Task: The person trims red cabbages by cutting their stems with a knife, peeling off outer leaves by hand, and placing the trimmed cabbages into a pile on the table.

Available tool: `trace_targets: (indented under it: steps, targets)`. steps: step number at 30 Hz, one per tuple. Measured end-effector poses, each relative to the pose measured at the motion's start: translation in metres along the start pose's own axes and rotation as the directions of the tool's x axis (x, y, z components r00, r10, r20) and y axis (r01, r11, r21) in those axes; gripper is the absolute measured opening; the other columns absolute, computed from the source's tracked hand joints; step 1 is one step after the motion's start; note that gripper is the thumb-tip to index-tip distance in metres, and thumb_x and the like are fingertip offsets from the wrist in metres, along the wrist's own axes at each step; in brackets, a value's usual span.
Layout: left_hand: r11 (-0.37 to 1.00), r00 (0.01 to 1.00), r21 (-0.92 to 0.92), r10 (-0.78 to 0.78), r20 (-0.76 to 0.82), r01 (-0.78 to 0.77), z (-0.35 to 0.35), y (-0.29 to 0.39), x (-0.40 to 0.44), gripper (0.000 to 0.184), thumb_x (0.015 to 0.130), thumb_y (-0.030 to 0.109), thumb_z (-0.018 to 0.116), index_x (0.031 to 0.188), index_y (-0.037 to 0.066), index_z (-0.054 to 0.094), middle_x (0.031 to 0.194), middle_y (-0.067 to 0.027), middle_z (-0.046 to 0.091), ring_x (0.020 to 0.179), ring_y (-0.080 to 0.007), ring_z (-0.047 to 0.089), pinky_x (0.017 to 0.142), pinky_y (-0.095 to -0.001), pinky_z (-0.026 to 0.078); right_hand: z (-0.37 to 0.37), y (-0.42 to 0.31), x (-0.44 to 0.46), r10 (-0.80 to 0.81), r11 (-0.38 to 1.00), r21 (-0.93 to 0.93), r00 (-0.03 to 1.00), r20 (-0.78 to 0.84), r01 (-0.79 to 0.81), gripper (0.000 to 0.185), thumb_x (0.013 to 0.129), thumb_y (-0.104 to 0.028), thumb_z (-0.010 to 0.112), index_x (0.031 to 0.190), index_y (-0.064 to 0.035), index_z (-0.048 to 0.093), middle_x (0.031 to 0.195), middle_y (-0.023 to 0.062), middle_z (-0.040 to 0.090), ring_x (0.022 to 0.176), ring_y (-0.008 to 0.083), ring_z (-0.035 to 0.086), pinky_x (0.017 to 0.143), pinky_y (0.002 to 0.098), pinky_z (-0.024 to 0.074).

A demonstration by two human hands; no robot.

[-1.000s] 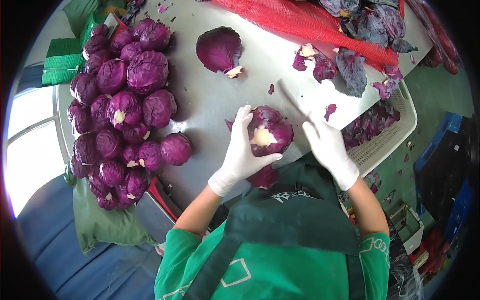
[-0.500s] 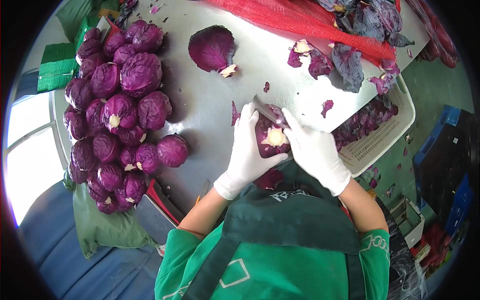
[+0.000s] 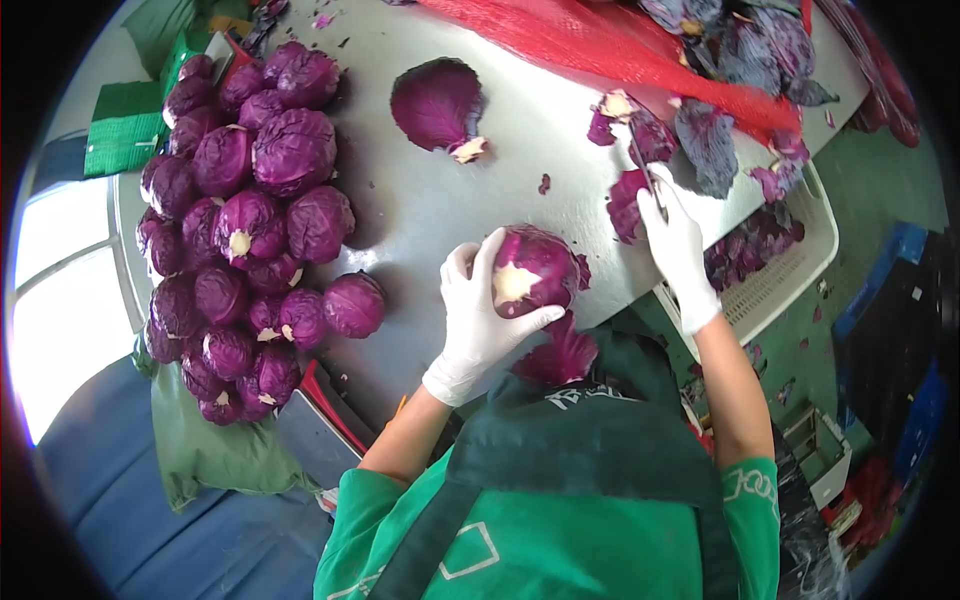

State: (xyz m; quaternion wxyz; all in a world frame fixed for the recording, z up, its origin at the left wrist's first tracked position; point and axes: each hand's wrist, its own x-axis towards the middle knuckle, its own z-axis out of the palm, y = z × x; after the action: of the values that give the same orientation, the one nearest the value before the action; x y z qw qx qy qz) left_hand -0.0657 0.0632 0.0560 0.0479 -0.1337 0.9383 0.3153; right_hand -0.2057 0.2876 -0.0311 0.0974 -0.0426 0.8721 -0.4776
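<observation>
Hands in white gloves work over a metal counter [image 3: 420, 210]: the left hand [image 3: 482, 318] curves its thumb and fingers around a trimmed cabbage [image 3: 545, 268], its pale stem end facing up, while the right hand [image 3: 676, 245], near 2 o'clock from it, is closed around a knife [image 3: 639, 158]. The handle is mostly hidden in the glove. Just beside that grip lies a purple leaf [image 3: 624, 207]; whether the fingers touch it cannot be told.

The blade points toward 11 o'clock, over cut trimmings [image 3: 655, 138] that clutter the counter at 1 o'clock from the held cabbage. Beyond them, a red mesh bag [image 3: 560, 40] stretches across the far edge from 12 to 2 o'clock, with dark outer leaves [image 3: 765, 50] heaped by it. A broad leaf [image 3: 432, 100] with a pale stem piece lies at 11 o'clock, well apart, and a small scrap [image 3: 545, 184] sits at 12.

Whole cabbages [image 3: 293, 150] crowd the counter from 9 to 10 o'clock, one lone head [image 3: 353, 304] resting at their near edge. A loose leaf [image 3: 560, 355] lies at 6 o'clock, between the held cabbage and the dark apron [image 3: 590, 435].

At 3 o'clock, off the counter's edge, a white basket [image 3: 822, 240] contains purple leaves, part of it blocked by the right hand and forearm. A green sack [image 3: 205, 445] slumps at 8 o'clock.
</observation>
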Motion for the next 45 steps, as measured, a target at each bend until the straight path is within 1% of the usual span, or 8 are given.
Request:
trace_targets:
  steps: [2,4,7,8,16,34,41,45]
  targets:
    - [0.991,0.999,-0.136,-0.019,-0.030,0.015,0.006,-0.009,-0.004,0.111,0.066,0.042,0.091,0.152,0.007,0.030,0.138,-0.0255,0.035,0.128,-0.0414,0.040,0.111,-0.0509,0.035,0.000,-0.036,-0.030,0.156,0.987,-0.067,0.969,0.193,-0.146,0.043,0.102,-0.032,0.053,0.139,-0.0117,0.055,0.100,0.0243,0.069,0.090,0.0380,0.068,0.079,0.0431,0.0522]
    - [0.967,0.995,-0.238,0.070,-0.074,-0.086,0.013,-0.011,-0.003,0.112,0.068,0.040,0.090,0.153,0.007,0.026,0.143,-0.0270,0.032,0.130,-0.0432,0.038,0.112,-0.0511,0.035,0.005,-0.060,-0.056,-0.078,0.996,-0.019,0.934,0.349,0.090,0.041,0.102,-0.029,0.054,0.140,-0.0128,0.055,0.098,0.0234,0.068,0.087,0.0374,0.069,0.077,0.0421,0.0529]
    - [0.996,0.998,-0.086,0.019,0.057,-0.014,0.005,0.005,-0.002,0.115,0.066,0.035,0.090,0.153,0.002,0.022,0.147,-0.0301,0.026,0.138,-0.0459,0.030,0.115,-0.0505,0.031,0.015,-0.058,-0.062,-0.084,0.991,-0.070,0.946,0.313,0.112,0.042,0.101,-0.023,0.055,0.142,-0.0145,0.053,0.093,0.0188,0.068,0.080,0.0361,0.068,0.073,0.0438,0.0527]
    - [0.999,0.997,-0.030,-0.014,0.077,0.016,0.003,0.009,0.000,0.115,0.066,0.034,0.090,0.152,0.001,0.022,0.147,-0.0311,0.026,0.140,-0.0468,0.028,0.115,-0.0506,0.031,0.021,-0.044,-0.058,-0.361,0.931,-0.008,0.925,0.121,0.364,0.046,0.099,-0.022,0.056,0.144,-0.0141,0.050,0.090,0.0139,0.068,0.075,0.0359,0.065,0.069,0.0456,0.0521]
    - [0.985,0.996,-0.148,0.087,0.013,-0.085,0.024,0.017,0.003,0.117,0.062,0.034,0.093,0.150,-0.001,0.024,0.151,-0.0308,0.025,0.141,-0.0466,0.029,0.115,-0.0513,0.032,-0.023,-0.084,-0.077,-0.284,0.807,-0.371,0.853,0.437,0.459,0.061,0.096,-0.025,0.058,0.150,-0.0041,0.038,0.071,0.0055,0.060,0.059,0.0223,0.064,0.051,0.0368,0.0509]
    - [0.993,0.997,-0.086,0.080,0.021,-0.078,0.025,0.027,0.006,0.115,0.064,0.032,0.090,0.148,-0.006,0.022,0.148,-0.0335,0.024,0.137,-0.0497,0.029,0.114,-0.0532,0.030,0.001,-0.058,-0.056,-0.453,0.720,-0.464,0.856,0.248,0.516,0.047,0.094,-0.029,0.062,0.139,-0.0163,0.055,0.065,0.0061,0.058,0.049,0.0236,0.059,0.047,0.0388,0.0484]
    - [0.977,0.987,-0.142,0.159,0.001,-0.157,0.028,0.015,-0.008,0.122,0.059,0.024,0.096,0.152,0.001,0.020,0.152,-0.0270,0.024,0.141,-0.0443,0.032,0.117,-0.0488,0.031,0.008,0.009,0.003,0.027,0.986,-0.166,0.993,0.116,-0.007,0.030,0.103,-0.027,0.048,0.119,-0.0098,0.067,0.093,0.0200,0.070,0.071,0.0411,0.066,0.065,0.0488,0.0521]
    - [0.964,0.986,-0.214,0.166,0.010,-0.160,0.024,0.000,-0.014,0.126,0.058,0.023,0.096,0.153,0.001,0.017,0.154,-0.0259,0.023,0.144,-0.0425,0.029,0.119,-0.0479,0.028,-0.019,0.017,0.033,0.155,0.985,0.077,0.986,-0.053,-0.151,0.052,0.104,-0.030,0.051,0.149,-0.0057,0.041,0.084,0.0117,0.067,0.076,0.0217,0.066,0.069,0.0390,0.0507]
